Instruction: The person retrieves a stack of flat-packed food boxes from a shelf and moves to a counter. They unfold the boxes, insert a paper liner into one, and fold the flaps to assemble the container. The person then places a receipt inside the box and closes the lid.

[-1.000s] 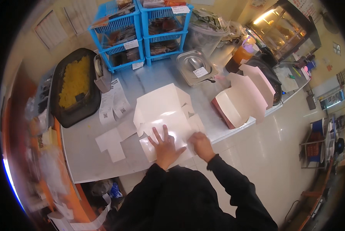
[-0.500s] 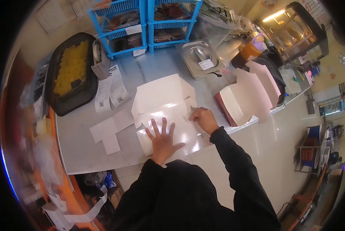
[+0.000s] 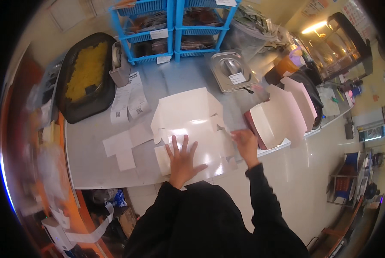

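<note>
A flat white glossy cardboard box blank [image 3: 194,105] lies on the metal counter in front of me. My left hand [image 3: 184,162] rests on its near part, palm down with the fingers spread. At the blank's right edge, my right hand [image 3: 246,144] has its thumb and fingers pinched together on a side flap; the exact grip is partly hidden. To the right of that hand stand folded boxes [image 3: 267,122], white inside with a dark red outer side. Left of the blank lie white paper slips [image 3: 122,148].
Long printed receipts [image 3: 130,101] lie beside a black tray of yellow food [image 3: 87,71]. Blue basket racks [image 3: 174,31] stand at the back, next to a lidded steel pan [image 3: 218,71]. A lit glass warmer [image 3: 330,47] is at far right. The counter's front edge runs close to me.
My right hand has moved right and slightly nearer, from the blank's side tab to its outer edge. My left hand stays flat on the blank. The whole view has shifted slightly.
</note>
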`<action>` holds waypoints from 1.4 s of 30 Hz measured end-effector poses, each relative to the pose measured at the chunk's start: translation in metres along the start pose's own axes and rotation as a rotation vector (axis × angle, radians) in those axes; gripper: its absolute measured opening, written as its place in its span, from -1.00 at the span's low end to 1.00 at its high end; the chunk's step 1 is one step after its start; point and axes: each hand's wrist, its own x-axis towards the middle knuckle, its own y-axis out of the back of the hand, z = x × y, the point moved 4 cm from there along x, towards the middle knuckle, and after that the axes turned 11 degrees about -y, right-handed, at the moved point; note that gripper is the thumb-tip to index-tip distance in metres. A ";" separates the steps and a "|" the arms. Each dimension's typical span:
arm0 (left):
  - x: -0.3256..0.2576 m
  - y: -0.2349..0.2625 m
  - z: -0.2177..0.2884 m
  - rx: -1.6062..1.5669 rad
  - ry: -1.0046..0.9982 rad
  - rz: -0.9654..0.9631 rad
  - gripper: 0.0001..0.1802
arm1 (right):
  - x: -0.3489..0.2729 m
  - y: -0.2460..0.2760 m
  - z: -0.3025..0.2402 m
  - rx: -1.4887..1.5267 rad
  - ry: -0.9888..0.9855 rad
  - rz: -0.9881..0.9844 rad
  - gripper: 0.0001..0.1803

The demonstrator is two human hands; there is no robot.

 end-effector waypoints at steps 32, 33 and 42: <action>0.001 0.011 -0.005 -0.085 -0.022 -0.022 -0.02 | 0.031 0.005 0.010 -0.155 -0.012 0.398 -0.77; -0.003 0.016 -0.009 -0.033 -0.018 -0.036 -0.05 | 0.023 0.010 0.010 -0.164 -0.019 0.351 -0.77; -0.003 0.039 0.069 -0.257 -0.179 -0.011 -0.43 | -0.029 0.015 0.003 -0.433 0.143 0.222 -0.54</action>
